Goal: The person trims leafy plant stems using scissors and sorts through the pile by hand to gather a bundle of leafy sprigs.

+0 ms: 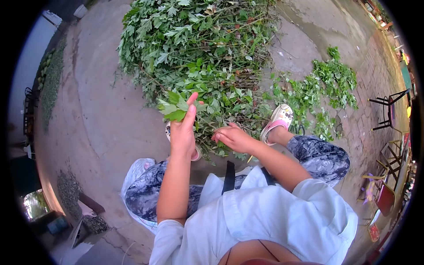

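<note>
My left hand (182, 134) is raised in front of the pile, closed on a leafy sprig (175, 107) whose broad green leaves stick out to the left of the fingers. To its right and slightly lower, my right hand (235, 138) has its fingers bent together at the near edge of the pile. Thin stems lie around those fingertips, but what they pinch is too small to make out. The large heap of cut leafy stems (198, 48) spreads on the ground just beyond both hands, leaves mostly to the left and bare stems toward the right.
A smaller batch of green sprigs (333, 81) lies on the concrete at the right. My clog (279, 120) stands beside the heap. A dark-framed chair (389, 109) and folded chairs (391, 161) are at the far right. Dried plant matter (70, 190) lies at the left.
</note>
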Demonstrator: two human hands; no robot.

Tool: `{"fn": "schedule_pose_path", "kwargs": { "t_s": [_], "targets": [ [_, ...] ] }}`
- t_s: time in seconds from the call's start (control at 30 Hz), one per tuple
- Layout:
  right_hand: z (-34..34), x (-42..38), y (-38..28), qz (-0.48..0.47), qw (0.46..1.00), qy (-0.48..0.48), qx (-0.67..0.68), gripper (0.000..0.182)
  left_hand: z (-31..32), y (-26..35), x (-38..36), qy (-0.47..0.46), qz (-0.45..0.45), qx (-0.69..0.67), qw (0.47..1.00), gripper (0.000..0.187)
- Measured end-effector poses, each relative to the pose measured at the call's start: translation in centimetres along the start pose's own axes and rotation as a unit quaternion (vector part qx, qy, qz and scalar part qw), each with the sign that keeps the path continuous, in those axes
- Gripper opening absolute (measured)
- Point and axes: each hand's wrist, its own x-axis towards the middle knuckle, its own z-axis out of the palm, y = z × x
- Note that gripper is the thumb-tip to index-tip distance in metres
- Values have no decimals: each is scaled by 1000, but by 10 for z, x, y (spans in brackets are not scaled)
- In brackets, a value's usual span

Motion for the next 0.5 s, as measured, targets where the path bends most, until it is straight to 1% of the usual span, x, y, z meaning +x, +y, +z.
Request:
{"fn": "schedule_pose_path", "kwargs": {
  "t_s": [0.03, 0.07, 0.1, 0.13, 0.17, 0.23, 0.27, 0.3, 0.37, 0.4, 0.43, 0.5],
  "targets": [
    [0, -5, 6, 3, 1000, -3, 1, 32, -9, 3, 5, 7, -48, -47, 998, 39],
    [2, -11, 11, -16, 993, -2, 120, 42, -22, -1, 13, -6, -59, -95, 994, 32],
    [3, -18, 17, -35, 971, 0, 237, 55, -29, -3, 18, -4, -64, -97, 993, 32],
    [-3, -18, 25, -22, 962, 11, 273, 73, -34, -4, 22, -8, -92, -100, 991, 32],
    [-1, -16, 35, -11, 941, 95, 325, 67, -36, -6, 24, -12, -120, -104, 987, 31],
    [-20, -20, 29, 7, 953, 161, 255, 60, -38, -14, 26, -5, -136, -115, 984, 31],
    [-23, -19, 32, -5, 956, 160, 246, 55, -41, -18, 27, -2, -149, -126, 981, 31],
    [-22, -20, 31, -2, 956, 159, 246, 55, -43, -23, 27, 2, -162, -138, 977, 31],
    [-18, -18, 21, -1, 971, 26, 239, 50, -45, -30, 27, 7, -170, -140, 975, 32],
    [-18, -19, 9, -12, 977, -27, 210, 40, -46, -33, 27, 12, -175, -141, 974, 33],
    [-12, -18, 4, -9, 974, -66, 216, 32, -47, -36, 27, 12, -174, -144, 974, 33],
    [0, -10, 3, 12, 967, -95, 236, 29, -47, -41, 20, 45, -160, -216, 962, 36]
  ]
}}
